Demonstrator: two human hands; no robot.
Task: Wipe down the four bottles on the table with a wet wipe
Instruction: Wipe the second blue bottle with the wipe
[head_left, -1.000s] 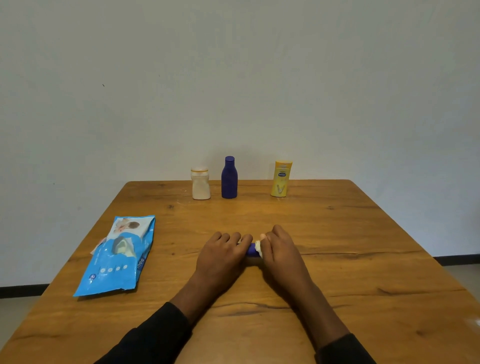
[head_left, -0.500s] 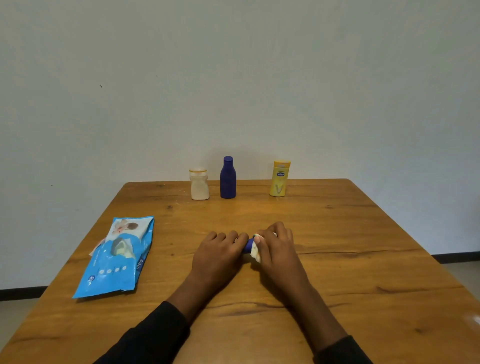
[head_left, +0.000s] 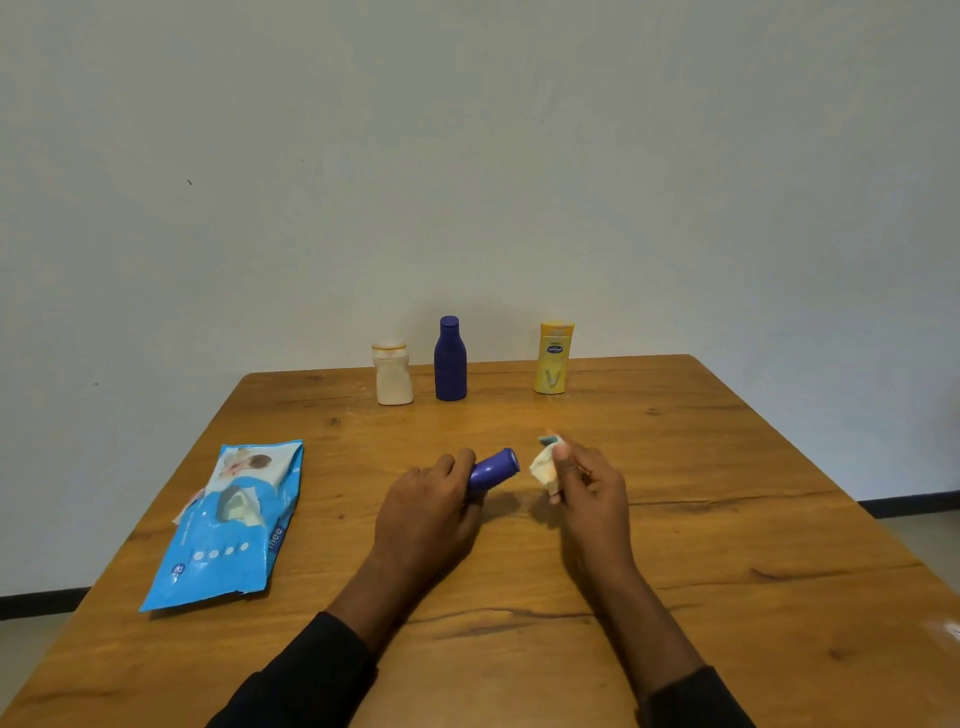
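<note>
Two hands in play, both busy. Left hand (head_left: 426, 512) is curled round the small blue bottle (head_left: 494, 467), fingers wrapped over its near part, so only the far end pokes out past the fingertips, angled toward the right hand. Can't tell if it's lifted off the worktop (head_left: 727, 519). Right hand (head_left: 592, 499) is just beside that end, not touching it. Thumb & fingers pinch a scrunched wet wipe (head_left: 544, 467), rest of the hand loosely curled.

Risks, as I judge them:
1) The part under the left hand's fingers gets skipped unless the grip shifts. Regripping a damp, slick bottle is where it could slip & roll across the worktop.
2) Wipe is balled up small, so little contact area. Patchy wiping is likely, & a light pinch could drop it.
3) Beyond both hands, well apart at the far edge, stand 3 more: cream bottle (head_left: 393, 376), dark blue bottle (head_left: 450, 361), yellow bottle (head_left: 554, 358). Cream & dark blue are near each other. A gap sits btwn dark blue & yellow, prob. where this one goes, and setting it down in a hurry could knock a neighbour over.
4) Wipes pack (head_left: 228, 540) lies flat on the outer side of the left hand, near but apart. Flap looks lifted, so its wipes may dry out.
5) Can't tell which of the 3 are done, so it's easy to lose count.
</note>
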